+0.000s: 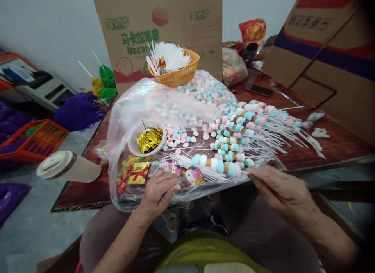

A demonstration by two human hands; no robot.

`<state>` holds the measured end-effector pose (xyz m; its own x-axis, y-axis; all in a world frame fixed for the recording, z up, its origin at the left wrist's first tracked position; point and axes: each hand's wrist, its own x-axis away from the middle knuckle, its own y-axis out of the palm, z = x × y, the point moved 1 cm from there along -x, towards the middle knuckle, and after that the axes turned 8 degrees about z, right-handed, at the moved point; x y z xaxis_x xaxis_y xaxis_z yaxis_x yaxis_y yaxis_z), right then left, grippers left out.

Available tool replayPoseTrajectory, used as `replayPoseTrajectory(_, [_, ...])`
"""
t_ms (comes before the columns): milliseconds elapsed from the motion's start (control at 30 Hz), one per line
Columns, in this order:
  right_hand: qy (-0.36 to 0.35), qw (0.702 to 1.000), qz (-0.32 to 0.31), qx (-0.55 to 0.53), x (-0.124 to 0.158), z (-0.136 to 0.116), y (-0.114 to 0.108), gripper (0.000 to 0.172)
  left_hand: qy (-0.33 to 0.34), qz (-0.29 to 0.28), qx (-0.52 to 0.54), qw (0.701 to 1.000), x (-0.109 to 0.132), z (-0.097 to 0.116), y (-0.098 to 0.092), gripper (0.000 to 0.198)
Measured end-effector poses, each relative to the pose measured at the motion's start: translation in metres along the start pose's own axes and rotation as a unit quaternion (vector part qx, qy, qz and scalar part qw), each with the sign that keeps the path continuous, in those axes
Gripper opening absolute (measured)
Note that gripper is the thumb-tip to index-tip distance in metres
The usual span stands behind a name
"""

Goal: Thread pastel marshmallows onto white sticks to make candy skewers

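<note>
Your right hand pinches the right-hand stick end of a candy skewer, thumb and fingers pressed together. The skewer lies level at the near side of the worktop, its blue, white, pink and brown pieces pointing left; holding only the stick probably keeps your fingers off the soft candy.

Your left hand is half curled, thumb near the fingertips, beside printed wrappers and apart from the skewer. You cannot tell from this view whether it has hold of anything.

To its left are a gold box and orange and green candy rings. Just beyond sits a white bowl of gold strips, seemingly put there for easy reach. Clear plastic spreads under these, likely keeping them clean.

Loose pastel candies lie farther back. To the right, more candy skewers are heaped, most sticks pointing right, perhaps so they stack neatly. At the far side, a yellow basket gathers white sticks.
</note>
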<state>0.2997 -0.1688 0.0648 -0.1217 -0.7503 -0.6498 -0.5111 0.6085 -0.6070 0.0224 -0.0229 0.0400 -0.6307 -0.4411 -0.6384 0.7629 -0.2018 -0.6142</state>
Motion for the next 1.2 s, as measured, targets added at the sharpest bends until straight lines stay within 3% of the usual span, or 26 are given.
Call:
replayPoseTrajectory(33, [0.033, 0.999, -0.008, -0.023, -0.001, -0.005, 0.001, 0.015, 0.011, 0.003, -0.003, 1.000, -0.002, 0.002, -0.001, 0.016])
replayPoseTrajectory(100, [0.167, 0.981, 0.003, -0.097, 0.000, -0.013, 0.008, 0.008, 0.023, 0.012, -0.008, 1.000, -0.008, 0.007, -0.001, 0.014])
replayPoseTrajectory(167, [0.322, 0.922, 0.045, -0.211, 0.000, -0.018, 0.024, 0.013, 0.034, 0.006, -0.026, 0.999, -0.013, 0.014, 0.000, 0.010])
replayPoseTrajectory(233, [0.424, 0.835, 0.041, -0.347, -0.002, -0.026, 0.044, 0.022, 0.049, -0.011, -0.055, 0.997, -0.017, 0.021, 0.002, 0.010])
replayPoseTrajectory(300, [0.461, 0.771, -0.013, -0.440, -0.007, -0.036, 0.066, 0.032, 0.058, -0.021, -0.085, 0.995, -0.018, 0.026, 0.005, 0.011])
replayPoseTrajectory(400, [0.469, 0.745, -0.073, -0.469, -0.013, -0.049, 0.089, 0.030, 0.045, -0.028, -0.099, 0.994, -0.013, 0.029, 0.011, 0.014])
replayPoseTrajectory(533, [0.487, 0.753, -0.057, -0.439, -0.011, -0.054, 0.106, 0.039, 0.004, -0.047, -0.104, 0.993, 0.003, 0.026, 0.022, 0.018])
replayPoseTrajectory(633, [0.503, 0.764, -0.040, -0.402, -0.009, -0.044, 0.110, 0.039, -0.002, -0.039, -0.116, 0.992, 0.009, 0.022, 0.027, 0.020])
replayPoseTrajectory(700, [0.508, 0.772, -0.036, -0.381, -0.009, -0.031, 0.103, 0.039, 0.002, -0.016, -0.108, 0.994, 0.009, 0.020, 0.025, 0.022])
replayPoseTrajectory(767, [0.492, 0.801, -0.024, -0.341, -0.009, -0.017, 0.085, 0.038, -0.003, -0.007, -0.090, 0.996, 0.008, 0.015, 0.019, 0.022])
replayPoseTrajectory(900, [0.338, 0.926, 0.017, -0.164, 0.000, 0.003, 0.034, 0.017, 0.008, -0.009, -0.083, 0.996, 0.006, 0.002, 0.003, 0.021])
replayPoseTrajectory(967, [0.238, 0.965, 0.029, -0.109, 0.006, 0.005, 0.014, 0.017, 0.019, -0.011, -0.086, 0.996, 0.004, -0.001, -0.001, 0.020])
replayPoseTrajectory(1067, [0.107, 0.991, 0.006, -0.082, 0.010, 0.001, 0.002, 0.020, 0.028, -0.033, -0.084, 0.996, -0.001, -0.002, -0.002, 0.020])
replayPoseTrajectory(1200, [-0.012, 0.998, -0.051, -0.030, 0.008, 0.000, -0.002, 0.027, 0.035, -0.040, -0.086, 0.995, -0.010, 0.002, -0.003, 0.020])
